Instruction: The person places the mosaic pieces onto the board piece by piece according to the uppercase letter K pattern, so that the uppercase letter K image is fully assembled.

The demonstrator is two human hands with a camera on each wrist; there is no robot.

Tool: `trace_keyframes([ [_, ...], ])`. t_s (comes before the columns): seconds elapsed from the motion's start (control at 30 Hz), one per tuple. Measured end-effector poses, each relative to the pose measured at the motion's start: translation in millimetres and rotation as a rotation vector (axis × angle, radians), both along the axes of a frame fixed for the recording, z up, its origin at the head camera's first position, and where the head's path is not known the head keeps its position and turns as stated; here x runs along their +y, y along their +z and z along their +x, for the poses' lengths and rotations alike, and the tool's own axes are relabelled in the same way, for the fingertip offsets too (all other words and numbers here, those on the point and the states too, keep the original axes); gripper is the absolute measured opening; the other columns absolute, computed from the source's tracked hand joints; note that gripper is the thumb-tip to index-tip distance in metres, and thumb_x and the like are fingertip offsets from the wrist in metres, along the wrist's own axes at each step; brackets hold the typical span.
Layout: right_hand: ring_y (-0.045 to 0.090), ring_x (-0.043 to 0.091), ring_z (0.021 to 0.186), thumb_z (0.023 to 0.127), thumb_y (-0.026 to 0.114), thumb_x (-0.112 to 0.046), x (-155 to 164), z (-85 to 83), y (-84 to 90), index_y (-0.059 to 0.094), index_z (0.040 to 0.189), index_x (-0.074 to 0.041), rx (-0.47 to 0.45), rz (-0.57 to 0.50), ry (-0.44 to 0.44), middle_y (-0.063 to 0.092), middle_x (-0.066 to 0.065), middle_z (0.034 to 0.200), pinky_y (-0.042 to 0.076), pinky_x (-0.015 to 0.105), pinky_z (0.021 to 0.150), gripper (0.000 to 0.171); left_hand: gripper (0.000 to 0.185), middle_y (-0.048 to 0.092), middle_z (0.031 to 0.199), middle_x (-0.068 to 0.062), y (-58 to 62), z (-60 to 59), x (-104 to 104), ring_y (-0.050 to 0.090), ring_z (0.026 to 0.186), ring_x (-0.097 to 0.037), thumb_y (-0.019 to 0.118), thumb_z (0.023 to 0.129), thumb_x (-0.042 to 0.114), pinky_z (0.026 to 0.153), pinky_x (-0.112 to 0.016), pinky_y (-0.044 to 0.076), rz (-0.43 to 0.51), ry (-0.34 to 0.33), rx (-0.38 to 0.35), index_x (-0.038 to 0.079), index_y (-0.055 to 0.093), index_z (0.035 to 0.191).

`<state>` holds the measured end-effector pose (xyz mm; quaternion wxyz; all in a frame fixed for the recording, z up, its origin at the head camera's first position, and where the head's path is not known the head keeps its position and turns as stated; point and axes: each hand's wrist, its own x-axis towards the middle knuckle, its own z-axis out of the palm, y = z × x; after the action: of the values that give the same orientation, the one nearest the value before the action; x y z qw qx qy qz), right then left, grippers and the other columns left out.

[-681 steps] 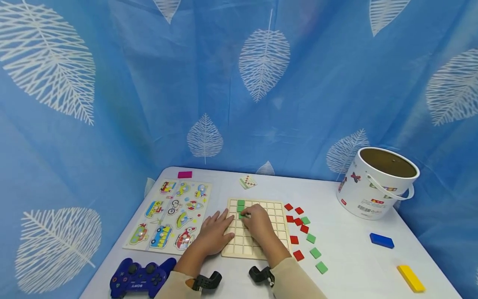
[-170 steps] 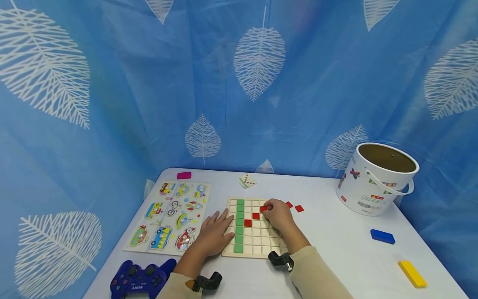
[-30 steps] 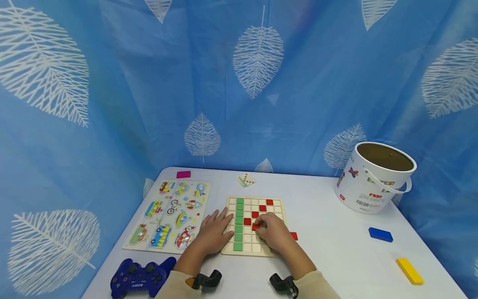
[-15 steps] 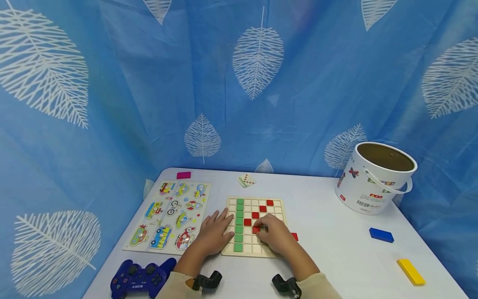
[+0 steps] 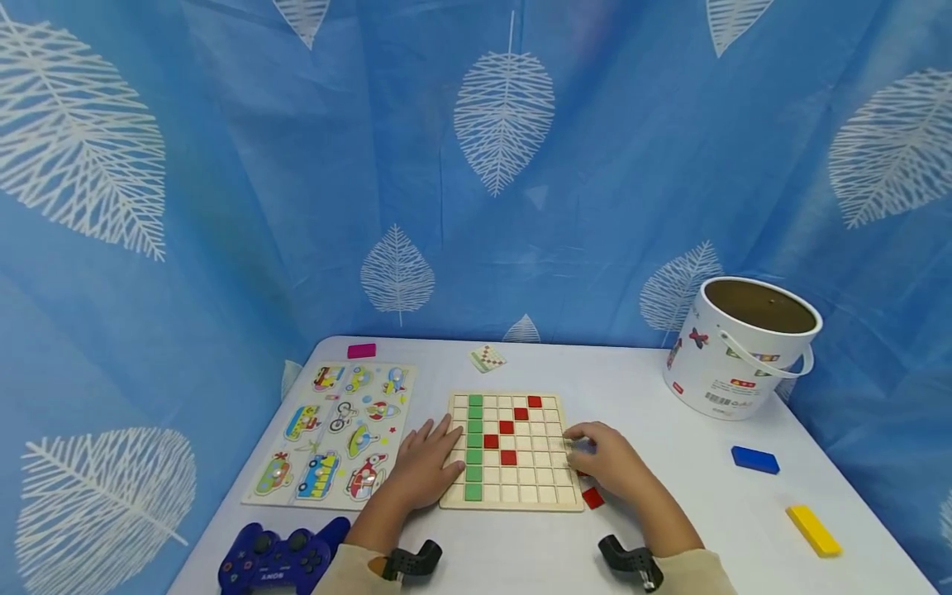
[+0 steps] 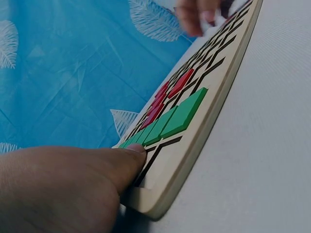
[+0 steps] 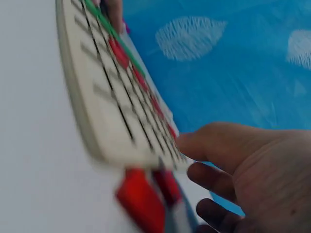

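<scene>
A wooden grid board (image 5: pixel 552 495) lies on the white table. One column near its left side is filled with green tiles (image 5: pixel 474 441). Red tiles (image 5: pixel 506 427) step diagonally up to the far right, and a single red tile (image 5: pixel 509 457) sits below that line. My left hand (image 5: pixel 426 464) lies flat with fingers spread on the board's left edge, its thumb (image 6: pixel 129 158) near the green tiles. Off the right edge hovers my right hand (image 5: pixel 610 461), fingers loosely bent, holding nothing. Beneath it are two loose red tiles (image 7: pixel 141 199), one partly covered by the fingers.
A vehicle picture puzzle (image 5: pixel 349 442) lies on the left, with a blue game controller (image 5: pixel 278 555) in front. A small pattern card (image 5: pixel 487 358) and pink block (image 5: pixel 361 350) are behind. To the right are a white bucket (image 5: pixel 732 372), blue block (image 5: pixel 754 459) and yellow block (image 5: pixel 814 530).
My right hand has let go of the red tile in the grid and moved right, past the board's edge, to the loose red tiles. My left hand has stayed in place.
</scene>
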<state>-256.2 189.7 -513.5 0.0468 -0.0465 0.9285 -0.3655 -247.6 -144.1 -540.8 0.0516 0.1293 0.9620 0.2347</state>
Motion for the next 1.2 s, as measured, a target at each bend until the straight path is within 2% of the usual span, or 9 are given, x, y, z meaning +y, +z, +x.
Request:
trace_keyframes([
  [0.1,0.060,0.029,0.127,0.091,0.078,-0.015,22.0,5.4,-5.5,0.076,0.117,-0.020,-0.044,0.028,-0.014,0.068,0.004,0.131,0.048,0.057,0.111,0.027,0.064,0.027,0.173,-0.008,0.5,0.7,1.0,0.018,0.161,-0.040,0.061,0.103,0.043,0.128,-0.064,0.012,0.005,-0.001,-0.003,0.020,0.045,0.160],
  [0.2,0.061,0.028,0.125,0.092,0.075,-0.014,34.4,8.9,-11.0,0.077,0.114,-0.019,-0.036,0.038,-0.029,0.068,0.003,0.125,0.049,0.057,0.109,0.023,0.064,0.027,0.173,-0.008,1.2,1.0,1.5,0.018,0.161,-0.040,0.062,0.103,0.043,0.128,-0.064,0.011,0.014,0.005,-0.002,0.020,0.045,0.160],
  [0.6,0.059,0.023,0.112,0.090,0.079,-0.014,35.9,9.4,-17.9,0.075,0.113,-0.018,-0.026,0.065,-0.063,0.066,0.004,0.123,0.052,0.056,0.106,0.024,0.064,0.027,0.174,-0.007,-4.9,0.6,1.1,0.018,0.161,-0.039,0.061,0.103,0.043,0.128,-0.063,0.011,0.006,0.009,-0.005,0.021,0.044,0.161],
  [0.7,0.059,0.023,0.109,0.092,0.078,-0.017,27.1,10.3,-12.7,0.073,0.115,-0.015,0.013,0.035,-0.098,0.066,0.005,0.121,0.056,0.049,0.099,0.024,0.064,0.027,0.174,-0.008,-1.9,0.3,0.8,0.018,0.161,-0.040,0.062,0.103,0.043,0.128,-0.063,0.011,0.008,0.008,0.002,0.021,0.044,0.161],
  [0.8,0.059,0.023,0.106,0.093,0.078,-0.019,8.1,14.4,-2.5,0.072,0.119,-0.015,0.029,-0.026,-0.120,0.067,0.003,0.118,0.057,0.039,0.084,0.028,0.064,0.028,0.173,-0.009,0.6,0.8,0.5,0.019,0.160,-0.040,0.062,0.103,0.042,0.128,-0.064,0.012,0.020,0.004,0.006,0.019,0.045,0.160],
  [0.9,0.059,0.019,0.101,0.091,0.082,-0.019,-18.3,20.0,4.9,0.072,0.117,-0.018,0.034,-0.057,-0.083,0.068,-0.002,0.113,0.053,0.033,0.078,0.028,0.064,0.028,0.173,-0.009,2.1,1.6,0.6,0.019,0.160,-0.040,0.063,0.103,0.041,0.128,-0.064,0.012,0.019,0.002,0.002,0.019,0.045,0.160],
  [0.97,0.058,0.016,0.095,0.089,0.084,-0.018,-34.6,23.2,5.4,0.072,0.112,-0.020,0.044,-0.049,-0.020,0.068,-0.005,0.108,0.052,0.031,0.076,0.025,0.064,0.028,0.173,-0.008,2.1,2.1,0.7,0.019,0.161,-0.040,0.062,0.103,0.042,0.128,-0.063,0.012,0.015,0.005,-0.001,0.020,0.045,0.160],
  [1.1,0.057,0.012,0.087,0.087,0.083,-0.013,-55.5,26.1,-0.6,0.073,0.099,-0.021,0.064,0.007,0.085,0.066,-0.008,0.097,0.050,0.032,0.077,0.017,0.064,0.028,0.173,-0.008,1.0,2.0,0.3,0.019,0.161,-0.040,0.063,0.103,0.041,0.128,-0.064,0.012,0.017,0.009,0.002,0.020,0.045,0.160],
  [1.2,0.058,0.013,0.089,0.085,0.081,-0.008,-60.7,27.2,-4.5,0.075,0.094,-0.021,0.073,0.031,0.116,0.068,-0.008,0.098,0.051,0.036,0.081,0.017,0.064,0.027,0.173,-0.008,-0.3,2.1,0.3,0.019,0.161,-0.040,0.062,0.103,0.042,0.128,-0.063,0.012,0.013,0.009,0.004,0.020,0.045,0.160],
])
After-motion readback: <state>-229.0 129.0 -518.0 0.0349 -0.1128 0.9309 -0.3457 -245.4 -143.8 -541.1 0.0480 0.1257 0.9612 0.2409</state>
